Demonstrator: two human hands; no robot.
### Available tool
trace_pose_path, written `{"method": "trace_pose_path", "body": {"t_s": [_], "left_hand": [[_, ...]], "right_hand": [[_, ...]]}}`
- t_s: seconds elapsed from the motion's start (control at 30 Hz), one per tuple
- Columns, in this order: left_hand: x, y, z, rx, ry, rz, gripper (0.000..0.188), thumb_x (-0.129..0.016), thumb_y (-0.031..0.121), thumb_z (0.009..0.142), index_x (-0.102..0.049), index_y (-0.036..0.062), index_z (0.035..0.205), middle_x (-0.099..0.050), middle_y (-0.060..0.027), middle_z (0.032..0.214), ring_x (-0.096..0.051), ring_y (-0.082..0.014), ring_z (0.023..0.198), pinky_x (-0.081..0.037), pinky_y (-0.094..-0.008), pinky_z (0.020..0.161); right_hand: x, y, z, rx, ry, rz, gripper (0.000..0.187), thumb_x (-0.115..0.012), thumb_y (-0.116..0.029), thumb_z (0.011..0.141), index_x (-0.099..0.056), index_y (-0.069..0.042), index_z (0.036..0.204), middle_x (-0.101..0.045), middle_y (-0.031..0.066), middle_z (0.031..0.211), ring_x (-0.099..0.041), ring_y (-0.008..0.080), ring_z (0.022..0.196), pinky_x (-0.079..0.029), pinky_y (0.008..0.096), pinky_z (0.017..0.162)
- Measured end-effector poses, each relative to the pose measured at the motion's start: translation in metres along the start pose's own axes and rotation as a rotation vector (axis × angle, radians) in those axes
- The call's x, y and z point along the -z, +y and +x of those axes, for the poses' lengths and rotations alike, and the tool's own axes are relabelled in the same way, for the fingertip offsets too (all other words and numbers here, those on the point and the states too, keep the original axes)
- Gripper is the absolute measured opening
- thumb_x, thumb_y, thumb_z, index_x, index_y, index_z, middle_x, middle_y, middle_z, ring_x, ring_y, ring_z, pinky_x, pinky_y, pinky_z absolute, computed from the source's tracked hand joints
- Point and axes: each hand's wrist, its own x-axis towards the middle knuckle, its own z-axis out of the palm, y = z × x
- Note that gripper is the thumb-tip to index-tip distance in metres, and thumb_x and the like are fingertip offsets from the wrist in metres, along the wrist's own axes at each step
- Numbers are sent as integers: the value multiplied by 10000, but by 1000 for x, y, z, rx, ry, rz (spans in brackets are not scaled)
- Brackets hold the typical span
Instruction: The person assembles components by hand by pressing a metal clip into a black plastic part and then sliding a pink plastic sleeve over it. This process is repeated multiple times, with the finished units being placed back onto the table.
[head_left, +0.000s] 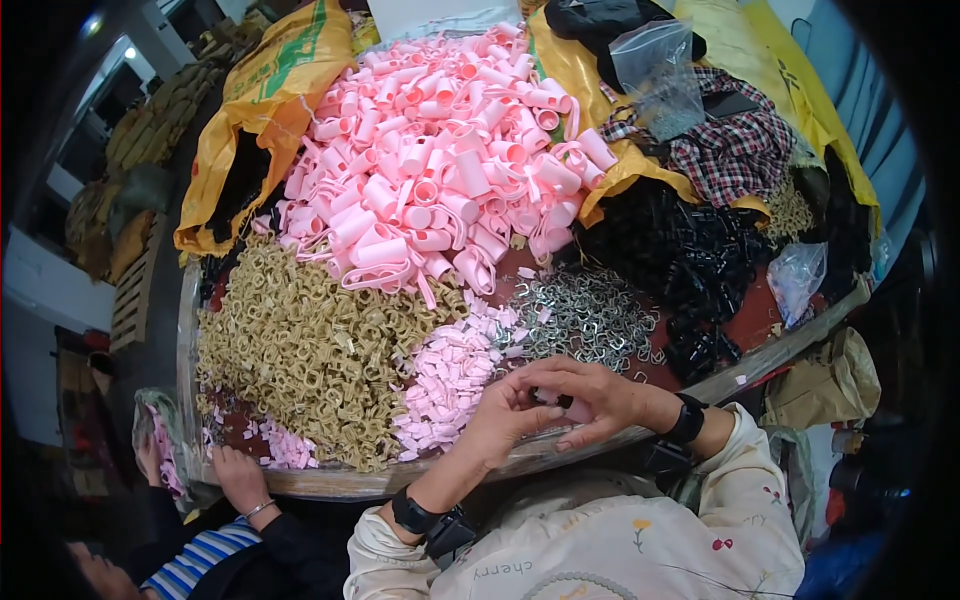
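Observation:
Near the front edge of the table, my left hand (500,415) and my right hand (612,395) meet with curled fingers. Between them is a small pink plastic piece (578,410) with a black part, mostly hidden by my fingers. Just beyond my hands lies a heap of small silver metal clips (585,318). Left of my left hand is a pile of small light-pink pieces (447,385). Further left spreads a large heap of beige plastic rings or buckles (310,355). Many pink tubes with straps (440,160) are piled at the back.
A wooden rim (345,485) edges the table. Black plastic parts (690,270), a clear bag (797,280) and checked cloth (735,145) lie right. A yellow sack (270,95) stands back left. At lower left, a co-worker's hand (240,482) rests at the edge beside a bag (160,440).

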Motion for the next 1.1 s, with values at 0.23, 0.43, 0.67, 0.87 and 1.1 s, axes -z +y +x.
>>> {"method": "trace_pose_path", "body": {"t_s": [0.23, 0.43, 0.67, 0.87, 1.1], "left_hand": [[-23, -2, 9, 96, -22, -198, 500, -579, -66, 701, -399, 0, 1163, -540, -73, 995, -543, -116, 865, -462, -207, 703], [-52, -2, 17, 96, -129, -171, 513, -588, -56, 695, -385, -26, 1166, -547, -71, 983, -543, -131, 871, -450, -221, 736], [-72, -6, 32, 182, -343, 39, 652, -615, -9, 677, -276, -18, 1235, -497, -98, 1062, -498, -153, 957, -405, -263, 824], [-87, -9, 41, -190, -385, -108, 743, -598, 221, 721, -163, 28, 1291, -418, -152, 1150, -432, -209, 1045, -329, -325, 906], [-99, 2, 25, -192, -437, -79, 703, -501, 339, 746, -171, 49, 1296, -444, -177, 1120, -457, -248, 1023, -348, -346, 894]], "right_hand": [[5, -16, -15, -59, 212, -13, 521, -719, -298, 593, -529, -3, 978, -533, 128, 947, -529, 248, 841, -434, 312, 723], [20, -32, -36, -81, 293, -12, 439, -730, -262, 580, -550, -9, 891, -552, 113, 878, -526, 222, 780, -435, 289, 660], [24, -51, -67, -92, 330, -43, 409, -718, -252, 594, -549, -13, 881, -536, 99, 839, -521, 227, 767, -430, 295, 681], [10, -64, -69, -87, 286, -8, 436, -715, -305, 597, -534, -11, 864, -522, 98, 843, -519, 230, 754, -422, 301, 668], [9, -67, -56, -7, 228, -48, 488, -725, -355, 583, -537, -10, 873, -529, 103, 873, -534, 238, 767, -434, 304, 654]]}}
